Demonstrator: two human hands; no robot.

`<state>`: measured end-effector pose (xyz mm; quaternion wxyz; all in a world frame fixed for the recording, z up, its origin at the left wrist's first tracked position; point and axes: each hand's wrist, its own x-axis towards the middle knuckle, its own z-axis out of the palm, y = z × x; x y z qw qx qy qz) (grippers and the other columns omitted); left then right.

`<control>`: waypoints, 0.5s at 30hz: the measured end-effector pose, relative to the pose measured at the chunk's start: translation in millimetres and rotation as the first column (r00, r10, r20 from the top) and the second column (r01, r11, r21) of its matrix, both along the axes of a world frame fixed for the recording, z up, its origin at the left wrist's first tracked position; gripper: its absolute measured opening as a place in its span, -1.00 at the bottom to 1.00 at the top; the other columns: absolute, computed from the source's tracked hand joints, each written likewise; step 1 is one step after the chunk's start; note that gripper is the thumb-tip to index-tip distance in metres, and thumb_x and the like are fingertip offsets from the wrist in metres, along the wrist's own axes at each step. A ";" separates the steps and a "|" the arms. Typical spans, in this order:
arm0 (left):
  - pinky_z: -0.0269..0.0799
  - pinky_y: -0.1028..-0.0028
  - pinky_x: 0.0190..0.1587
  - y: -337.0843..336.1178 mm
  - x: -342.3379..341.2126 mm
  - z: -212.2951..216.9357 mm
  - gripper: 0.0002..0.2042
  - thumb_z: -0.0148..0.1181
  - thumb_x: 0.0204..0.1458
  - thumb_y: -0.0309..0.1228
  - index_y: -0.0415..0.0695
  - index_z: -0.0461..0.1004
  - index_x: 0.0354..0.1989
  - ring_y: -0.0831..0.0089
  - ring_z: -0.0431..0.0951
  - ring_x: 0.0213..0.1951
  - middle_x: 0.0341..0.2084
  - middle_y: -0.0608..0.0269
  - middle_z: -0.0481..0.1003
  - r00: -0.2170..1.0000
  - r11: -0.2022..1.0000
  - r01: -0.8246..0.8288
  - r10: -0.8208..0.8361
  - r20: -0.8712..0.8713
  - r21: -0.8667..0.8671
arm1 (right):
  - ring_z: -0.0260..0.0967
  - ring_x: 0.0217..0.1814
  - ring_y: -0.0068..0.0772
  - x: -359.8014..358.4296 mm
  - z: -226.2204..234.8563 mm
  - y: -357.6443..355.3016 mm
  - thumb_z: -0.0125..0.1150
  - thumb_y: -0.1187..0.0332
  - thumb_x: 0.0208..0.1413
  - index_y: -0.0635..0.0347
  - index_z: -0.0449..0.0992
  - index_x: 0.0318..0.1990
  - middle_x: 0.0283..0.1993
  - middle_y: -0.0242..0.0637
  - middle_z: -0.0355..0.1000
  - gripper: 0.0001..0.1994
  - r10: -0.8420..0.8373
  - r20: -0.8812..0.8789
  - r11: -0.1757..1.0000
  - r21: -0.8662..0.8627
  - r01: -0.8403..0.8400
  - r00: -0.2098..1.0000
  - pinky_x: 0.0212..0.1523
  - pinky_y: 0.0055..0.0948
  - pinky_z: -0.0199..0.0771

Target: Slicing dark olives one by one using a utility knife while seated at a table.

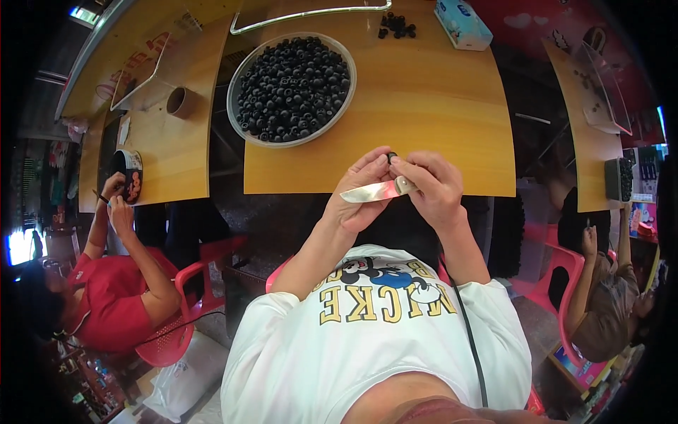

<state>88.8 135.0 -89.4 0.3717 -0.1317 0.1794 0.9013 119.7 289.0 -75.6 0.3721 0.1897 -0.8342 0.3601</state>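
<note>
In front of my chest, my left hand [362,189] and my right hand [432,185] meet near the table's front edge. Pinched between their fingertips is a small black round piece [391,156], mostly covered by the fingers. My right hand also grips a short knife [371,191] by its pale handle, the blade pointing left across my left palm. Beyond, to the left, a round clear plastic tub [288,143] stands on the table, heaped with similar black pieces [293,88], some showing a hole or hollow. A small loose pile of them [397,27] lies farther back.
A blue tissue pack [462,25] sits at the table's far right, and a white-edged frame [311,15] at the back. A co-worker in red [120,304] works at the left table, another in brown [611,304] at the right. A black cable [470,332] runs down my shirt.
</note>
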 end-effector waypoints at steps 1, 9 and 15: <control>0.57 0.44 -0.17 0.7 -0.3 1.3 -0.78 0.18 0.13 -0.49 -0.19 0.43 -0.06 0.39 0.56 -0.24 -0.28 0.17 0.51 1.000 0.999 -0.011 0.011 -0.004 0.039 | 0.41 -0.45 -0.42 -0.8 -0.9 -0.5 0.40 0.60 -0.25 0.15 0.62 -0.26 -0.39 -0.32 0.42 -0.70 0.002 -0.011 1.000 0.007 -0.002 1.000 -0.53 -0.53 0.38; 0.51 0.42 -0.09 -9.4 -4.7 1.7 -0.85 0.13 0.16 -0.45 -0.19 0.40 -0.14 0.43 0.53 -0.20 -0.27 0.23 0.50 0.995 0.995 0.017 -0.007 -0.097 0.101 | 0.42 -0.44 -0.30 9.7 21.5 0.6 0.37 0.44 -0.11 0.14 0.56 -0.10 -0.37 -0.29 0.44 -0.67 0.029 0.071 0.995 0.096 -0.036 0.997 -0.46 -0.42 0.41; 0.43 0.52 -0.13 -6.9 0.1 8.2 -0.86 0.11 0.19 -0.39 -0.14 0.38 -0.15 0.54 0.49 -0.22 -0.26 0.30 0.49 0.992 0.997 0.066 -0.062 -0.106 0.037 | 0.36 -0.44 -0.30 19.7 24.2 8.5 0.23 0.15 0.06 0.14 0.49 0.09 -0.39 -0.31 0.41 -0.55 -0.101 0.202 0.948 0.316 0.033 0.974 -0.40 -0.36 0.35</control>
